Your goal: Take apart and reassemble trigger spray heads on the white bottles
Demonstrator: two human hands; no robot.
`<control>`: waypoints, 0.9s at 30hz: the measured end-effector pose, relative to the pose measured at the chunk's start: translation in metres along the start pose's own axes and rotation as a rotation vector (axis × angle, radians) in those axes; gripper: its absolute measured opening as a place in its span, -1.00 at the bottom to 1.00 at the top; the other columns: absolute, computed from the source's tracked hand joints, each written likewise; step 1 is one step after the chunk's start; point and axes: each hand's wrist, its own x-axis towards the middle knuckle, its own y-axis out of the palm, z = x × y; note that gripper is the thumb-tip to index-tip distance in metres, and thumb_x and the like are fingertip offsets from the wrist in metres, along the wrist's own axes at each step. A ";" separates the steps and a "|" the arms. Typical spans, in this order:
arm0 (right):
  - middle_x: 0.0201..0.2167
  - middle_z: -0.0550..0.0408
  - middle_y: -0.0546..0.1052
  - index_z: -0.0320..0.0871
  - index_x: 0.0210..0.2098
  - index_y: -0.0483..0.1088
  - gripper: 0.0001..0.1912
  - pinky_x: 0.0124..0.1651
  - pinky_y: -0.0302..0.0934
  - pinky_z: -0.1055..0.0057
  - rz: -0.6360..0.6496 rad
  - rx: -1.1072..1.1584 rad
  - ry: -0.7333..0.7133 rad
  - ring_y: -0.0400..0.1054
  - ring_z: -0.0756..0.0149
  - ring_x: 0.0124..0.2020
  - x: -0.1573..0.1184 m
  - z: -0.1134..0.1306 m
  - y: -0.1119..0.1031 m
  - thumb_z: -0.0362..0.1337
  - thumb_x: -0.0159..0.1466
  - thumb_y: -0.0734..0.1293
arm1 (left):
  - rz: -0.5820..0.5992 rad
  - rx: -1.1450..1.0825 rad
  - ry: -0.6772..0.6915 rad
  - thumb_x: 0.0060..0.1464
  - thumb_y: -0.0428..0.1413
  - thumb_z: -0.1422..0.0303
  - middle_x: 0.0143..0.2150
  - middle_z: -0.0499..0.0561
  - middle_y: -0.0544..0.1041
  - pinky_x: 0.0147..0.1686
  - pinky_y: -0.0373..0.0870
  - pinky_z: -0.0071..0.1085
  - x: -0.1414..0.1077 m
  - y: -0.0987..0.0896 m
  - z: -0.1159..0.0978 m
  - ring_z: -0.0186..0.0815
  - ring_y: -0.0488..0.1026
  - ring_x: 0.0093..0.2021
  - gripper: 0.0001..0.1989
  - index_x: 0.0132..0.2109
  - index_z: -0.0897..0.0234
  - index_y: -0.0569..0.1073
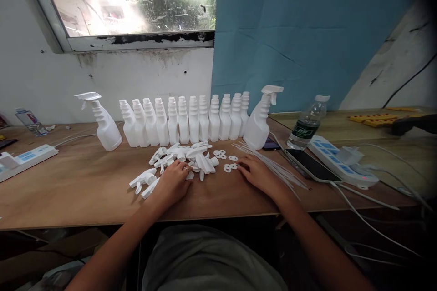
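Observation:
My left hand (175, 182) rests at the near edge of a heap of white spray trigger heads (204, 163), its fingers loosely bent over them. A ring is on one finger. Just past its fingertips lies a white disc (190, 175). My right hand (256, 173) lies low on the table, fingertips at several small white ring washers (227, 168); its fingers look apart. Thin white dip tubes (278, 168) lie in a bundle beside and partly behind this hand. Two more trigger heads (143, 179) sit left of my left hand.
Behind the heap stands a row of white bottles without heads (193, 120). Spray bottles with heads (108, 127) (257, 125) flank it. To the right are a water bottle (303, 129), a phone (312, 164) and a power strip (332, 157) with cables. Another power strip (30, 157) lies left.

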 end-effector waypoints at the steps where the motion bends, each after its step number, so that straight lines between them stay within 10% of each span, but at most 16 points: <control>1: -0.26 -0.09 0.49 -0.20 -0.24 0.49 -0.77 -0.01 0.27 0.17 0.003 -0.003 0.010 0.37 0.10 -0.15 0.000 0.002 -0.001 -0.35 0.28 0.19 | -0.004 -0.014 0.000 0.14 0.10 0.40 -0.06 0.14 0.52 0.03 0.34 -0.15 -0.001 -0.003 -0.001 -0.07 0.39 0.02 -0.76 -0.04 0.29 0.50; 9: -0.10 -0.10 0.44 -0.16 -0.07 0.46 -0.68 0.09 0.22 0.17 0.051 0.033 -0.062 0.33 0.13 -0.02 -0.003 0.013 -0.005 -0.39 0.33 0.13 | -0.033 -0.268 -0.070 0.24 0.00 0.19 -0.18 0.04 0.53 -0.09 0.39 -0.30 -0.014 -0.037 -0.018 -0.20 0.49 -0.16 -0.68 0.02 0.18 0.49; 21: -0.34 0.06 0.50 -0.10 -0.26 0.34 -0.88 -0.24 0.27 0.33 -0.200 0.268 -0.105 0.37 0.27 -0.34 -0.009 0.039 -0.018 -0.23 0.35 0.21 | -0.202 -0.292 -0.094 0.25 -0.01 0.12 -0.15 0.05 0.53 -0.05 0.37 -0.28 -0.003 -0.013 -0.013 -0.18 0.47 -0.09 -0.65 0.02 0.23 0.44; 27: -0.34 0.09 0.51 -0.09 -0.22 0.33 -0.88 -0.21 0.31 0.35 0.010 0.397 -0.263 0.40 0.31 -0.33 -0.019 0.071 -0.016 -0.24 0.38 0.19 | -0.194 -0.367 -0.160 0.26 -0.03 0.13 -0.23 0.00 0.55 -0.19 0.37 -0.37 -0.008 -0.024 -0.016 -0.29 0.47 -0.30 -0.66 0.00 0.23 0.45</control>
